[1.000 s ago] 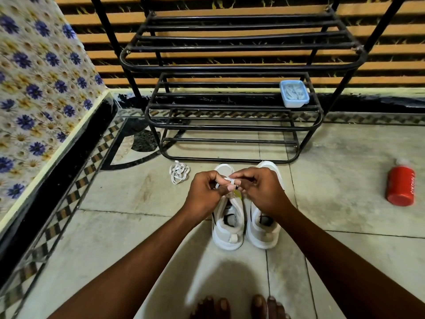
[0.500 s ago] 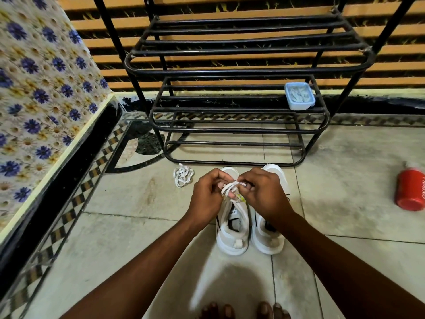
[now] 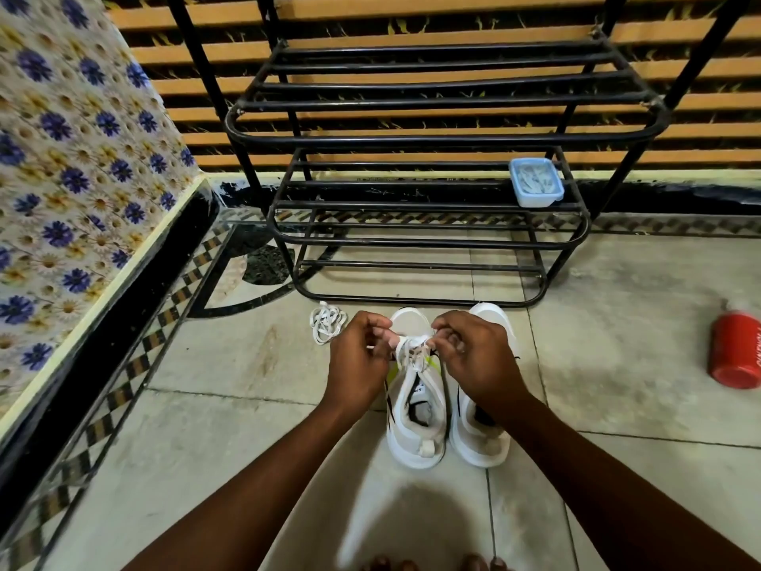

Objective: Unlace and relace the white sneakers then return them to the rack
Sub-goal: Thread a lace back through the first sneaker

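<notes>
Two white sneakers stand side by side on the tiled floor, toes toward the rack. The left sneaker (image 3: pixel 416 422) carries a white lace (image 3: pixel 413 351) bunched over its tongue. My left hand (image 3: pixel 357 360) and my right hand (image 3: pixel 477 360) each pinch an end of that lace, one on either side. The right sneaker (image 3: pixel 482 443) is partly hidden under my right hand and shows no lace. A loose white lace (image 3: pixel 326 326) lies bundled on the floor left of the shoes. The black metal shoe rack (image 3: pixel 432 133) stands just beyond the sneakers.
A small blue-lidded plastic box (image 3: pixel 534 187) sits on the rack's middle shelf at the right. A red bottle (image 3: pixel 737 351) lies on the floor at far right. A floral tiled ledge (image 3: pixel 74 166) runs along the left. My toes (image 3: pixel 432 564) show at the bottom edge.
The camera has shifted a little, so the shoes sit further right in view. Both hands have stayed over the left sneaker working the lace, now slightly further apart.
</notes>
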